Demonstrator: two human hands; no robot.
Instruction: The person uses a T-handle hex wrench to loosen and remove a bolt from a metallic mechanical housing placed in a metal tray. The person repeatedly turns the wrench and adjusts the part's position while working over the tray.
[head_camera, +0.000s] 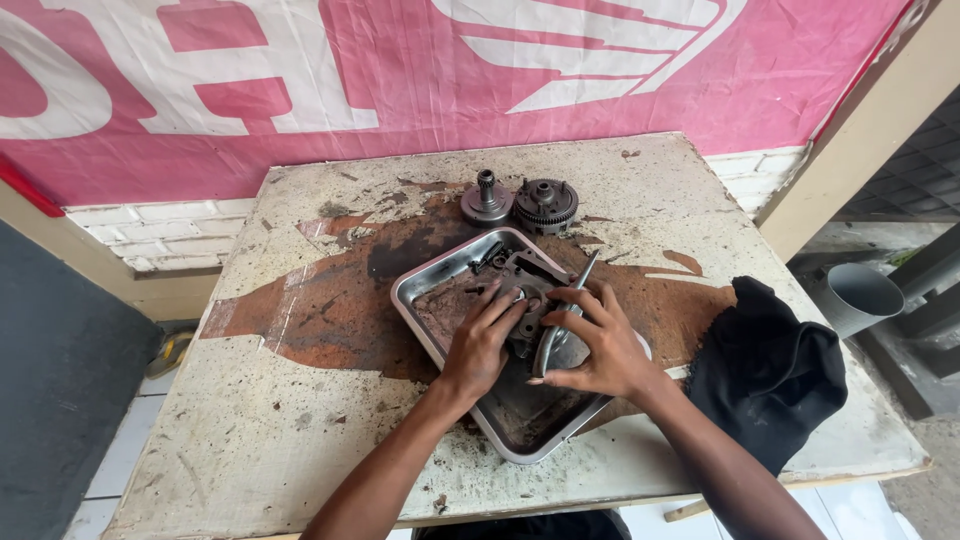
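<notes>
A dented metal tray (430, 283) lies on a stained worktable (300, 420). Inside it rests a dark, greasy engine part (528, 275). My left hand (483, 340) lies flat on that part, fingers pressing down on it. My right hand (598, 342) is closed around a curved metal lever (552, 340), whose straight end (585, 268) sticks out past the tray's far rim. Small dark pieces (487, 257) sit in the tray's far corner.
Two round gear assemblies stand behind the tray: a shafted one (487, 201) and a toothed one (545, 204). A black cloth (768, 368) lies at the table's right edge. A grey bucket (858, 295) stands on the floor to the right. A pink banner (400, 70) hangs behind.
</notes>
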